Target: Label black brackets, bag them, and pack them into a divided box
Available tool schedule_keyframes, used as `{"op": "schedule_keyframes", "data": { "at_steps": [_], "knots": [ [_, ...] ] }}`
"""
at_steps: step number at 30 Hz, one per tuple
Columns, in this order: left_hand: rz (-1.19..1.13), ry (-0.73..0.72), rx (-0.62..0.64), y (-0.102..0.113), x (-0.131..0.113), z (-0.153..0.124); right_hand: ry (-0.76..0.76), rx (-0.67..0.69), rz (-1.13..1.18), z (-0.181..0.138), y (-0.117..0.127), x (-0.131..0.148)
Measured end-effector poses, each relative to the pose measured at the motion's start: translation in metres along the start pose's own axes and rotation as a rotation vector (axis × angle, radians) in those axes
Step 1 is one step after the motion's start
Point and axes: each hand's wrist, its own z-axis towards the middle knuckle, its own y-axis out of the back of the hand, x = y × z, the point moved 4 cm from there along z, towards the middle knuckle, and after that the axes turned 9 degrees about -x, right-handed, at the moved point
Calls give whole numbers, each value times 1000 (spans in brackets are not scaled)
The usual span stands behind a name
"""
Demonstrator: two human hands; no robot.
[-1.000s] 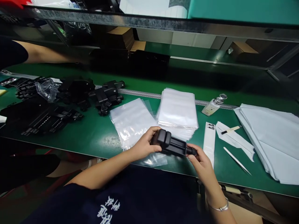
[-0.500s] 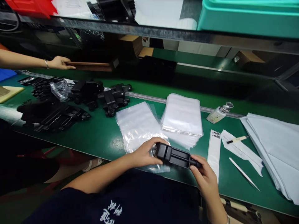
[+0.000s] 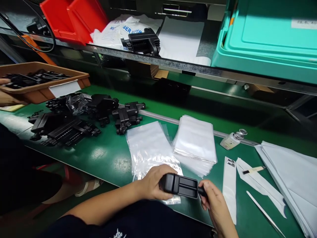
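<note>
Near the bench's front edge I hold a black clamp-like device (image 3: 187,187) with a long slot and a threaded rod along its middle. My left hand (image 3: 156,183) is closed around its thick left end. At the other end, the fingers of my right hand (image 3: 212,198) pinch the black knob (image 3: 201,191). Below and behind my left hand lie clear plastic bags (image 3: 148,142), and a thicker stack of bags (image 3: 195,138) sits to their right. Similar black devices (image 3: 71,130) are heaped at the left of the bench.
At far left a co-worker's hand (image 3: 10,96) holds a brown bin (image 3: 81,79) of black parts. On the right are a pump bottle (image 3: 231,140), a brush (image 3: 254,170), tweezers (image 3: 264,211) and white cloths (image 3: 292,178). A shelf edge (image 3: 173,63) crosses above, bearing a teal crate (image 3: 267,43).
The view has tilted up, showing more of the shelf. The co-worker's brown bin has come left and nearer, its contents now visible. My right hand has shifted its fingers on the knob.
</note>
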Motion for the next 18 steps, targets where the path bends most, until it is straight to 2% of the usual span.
{"op": "schedule_keyframes", "data": {
  "at_steps": [2,4,7,9,11,15,18],
  "knots": [
    [-14,1,-25,3,-1,-1,12,-8,20,0,-7,0],
    [-104,126,-120,7,2,-1,135,-68,-52,1,-6,1],
    [-284,343,-199,9,6,2,487,-143,-246,-1,2,2],
    [-402,452,-197,8,9,4,716,-114,-337,-4,2,4],
    [-483,513,-198,9,11,7,821,-42,-386,-6,-2,6],
    [-541,575,-291,19,19,10,713,84,-399,6,-15,19],
    [-582,637,-429,34,29,14,581,76,-297,36,-18,35]
  ]
}}
